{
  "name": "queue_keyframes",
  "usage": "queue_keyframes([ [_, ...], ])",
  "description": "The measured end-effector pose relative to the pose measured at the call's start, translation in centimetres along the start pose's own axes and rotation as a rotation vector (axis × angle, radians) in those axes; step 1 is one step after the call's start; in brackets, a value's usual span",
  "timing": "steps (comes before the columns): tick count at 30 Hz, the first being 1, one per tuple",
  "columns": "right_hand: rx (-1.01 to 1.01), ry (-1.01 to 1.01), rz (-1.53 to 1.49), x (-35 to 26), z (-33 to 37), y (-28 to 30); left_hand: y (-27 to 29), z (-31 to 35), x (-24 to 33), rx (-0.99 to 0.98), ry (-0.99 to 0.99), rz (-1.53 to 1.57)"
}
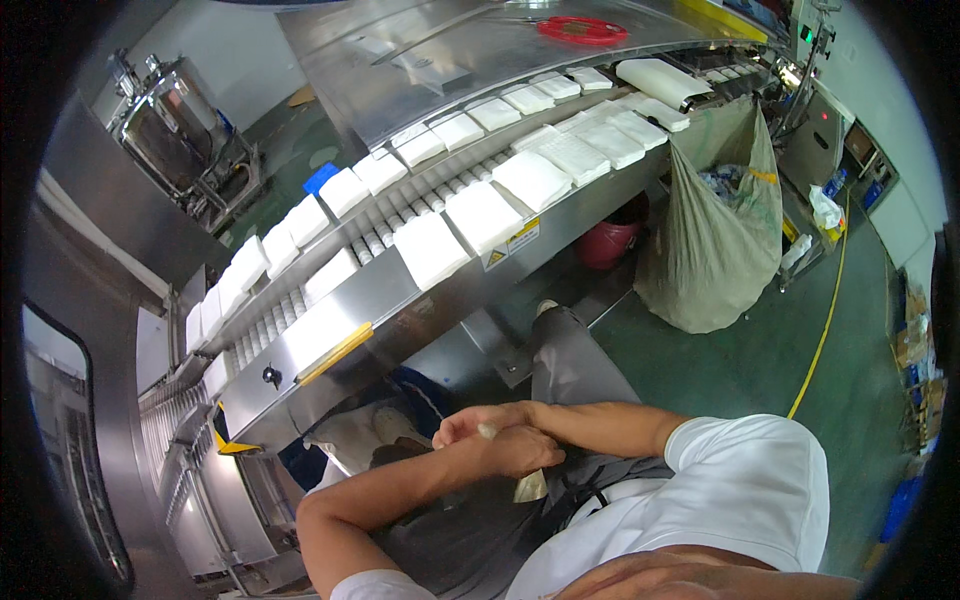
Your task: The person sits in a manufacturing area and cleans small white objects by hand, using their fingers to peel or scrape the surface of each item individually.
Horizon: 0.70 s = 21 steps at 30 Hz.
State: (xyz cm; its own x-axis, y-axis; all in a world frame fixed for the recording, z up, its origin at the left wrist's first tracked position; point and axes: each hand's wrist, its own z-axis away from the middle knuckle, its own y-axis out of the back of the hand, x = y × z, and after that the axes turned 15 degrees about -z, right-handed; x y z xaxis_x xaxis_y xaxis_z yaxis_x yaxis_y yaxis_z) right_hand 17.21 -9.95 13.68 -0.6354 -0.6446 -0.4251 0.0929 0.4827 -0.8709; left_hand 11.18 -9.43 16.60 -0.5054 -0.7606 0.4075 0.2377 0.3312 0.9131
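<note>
My forearms cross over my lap, below the conveyor. My left hand lies near my waist with its fingers curled; a pale yellowish, limp piece hangs just beneath it. My right hand meets it at the left wrist and thumb side, its fingers bent inward. Between the two hands shows a small whitish tip, too small to name. What the fingers grip is mostly hidden. Beyond my hands, white folded pads lie in rows on the steel conveyor.
A large cloth sack hangs at the conveyor's right end, beside a dark red bucket. Red-handled scissors lie on the steel top behind. A steel tank stands far left. A yellow line crosses the green floor.
</note>
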Motion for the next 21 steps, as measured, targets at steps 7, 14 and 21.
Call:
queue_keyframes([
  [7, -0.028, 0.036, -0.001, -0.1, 0.8, 2.0, -0.5, 0.0, -0.3, -0.004, -0.038, -0.165],
  [14, 0.051, 0.017, -0.124, -0.7, -0.2, -2.3, -0.8, -0.1, 0.0, -0.133, 0.014, -0.126],
  [21, -0.053, 0.084, -0.037, 0.1, -0.2, 1.4, -2.1, 0.1, -0.4, 0.027, -0.014, -0.097],
])
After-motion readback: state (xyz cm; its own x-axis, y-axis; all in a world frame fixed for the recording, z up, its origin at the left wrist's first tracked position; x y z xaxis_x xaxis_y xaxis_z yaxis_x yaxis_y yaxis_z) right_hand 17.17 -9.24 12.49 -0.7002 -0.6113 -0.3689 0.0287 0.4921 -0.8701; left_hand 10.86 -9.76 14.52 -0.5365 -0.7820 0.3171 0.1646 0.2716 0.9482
